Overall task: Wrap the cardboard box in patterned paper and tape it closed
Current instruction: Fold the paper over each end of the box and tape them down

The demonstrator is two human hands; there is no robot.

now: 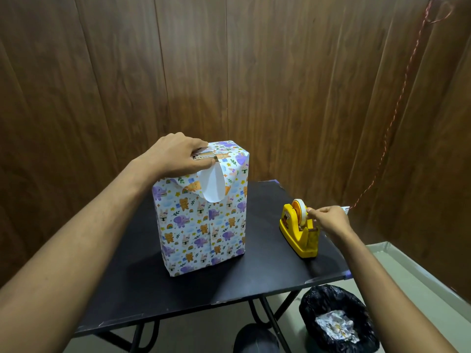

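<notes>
A person wraps a tall box at a small black table, one hand on the box and one at a tape dispenser.

From the left, the left hand (178, 154) rests on top of the upright cardboard box (201, 220), thumb and fingers pinching down the folded patterned paper (229, 159) there; a loose flap (212, 186) curls over the front edge, white underside showing. The box stands mid-table (267, 263), covered in cartoon animals. To its right sits a yellow tape dispenser (300, 230), where the right hand (328, 220) pinches at the tape roll (300, 211) with fingertips together. Below the table's right edge, a black-lined bin (336, 319) holds crumpled paper.
</notes>
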